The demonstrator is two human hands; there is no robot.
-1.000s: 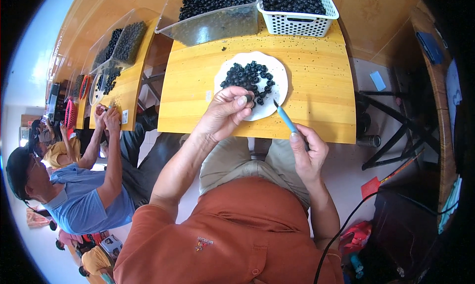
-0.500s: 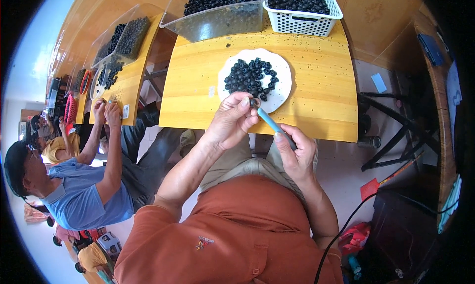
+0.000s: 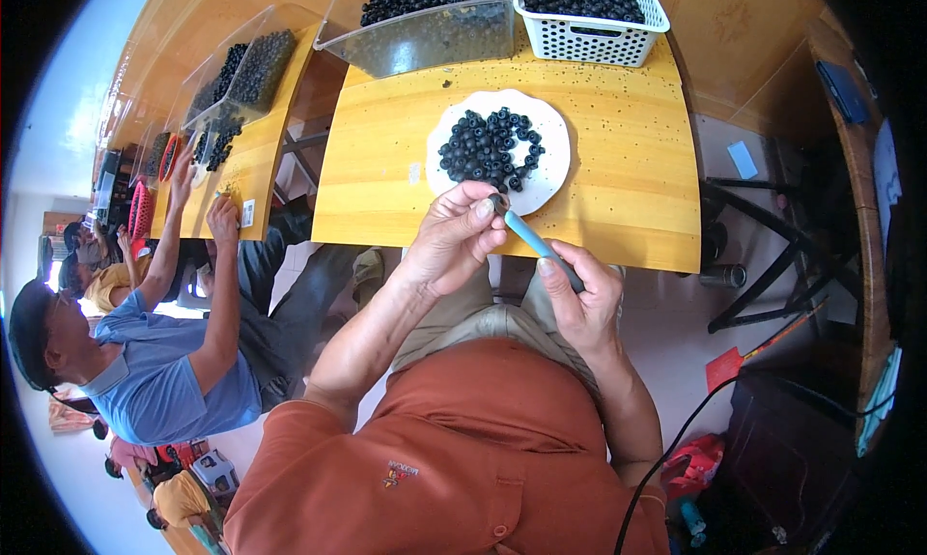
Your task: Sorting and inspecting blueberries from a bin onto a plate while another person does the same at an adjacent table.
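Note:
Small round black pieces with holes [image 3: 483, 149], like rubber rings or beads, are heaped on a white scalloped plate [image 3: 552, 183]. Just over the plate's near edge, my left hand [image 3: 459, 234] pinches one such black piece [image 3: 497, 203] between thumb and fingertips. My right hand [image 3: 584, 289] is closed round a slim pen-like tool [image 3: 531, 236] with a light blue front and a dark grey rear. Its front end meets the black piece at my left fingertips. The tool's very tip is hidden there, so its kind cannot be told.
Behind the plate on the wooden table [image 3: 386, 169] stand a clear plastic bin [image 3: 425, 48] and a white perforated basket [image 3: 589, 45], both full of black pieces. Dark specks dot the tabletop. At left, a co-worker [image 3: 164, 352] sits at another table. A black cable [image 3: 666, 449] hangs at right.
My hands stay almost in place, with the tool still against the black piece. The co-worker's far hand has moved away from the other one, toward the pieces on their table.

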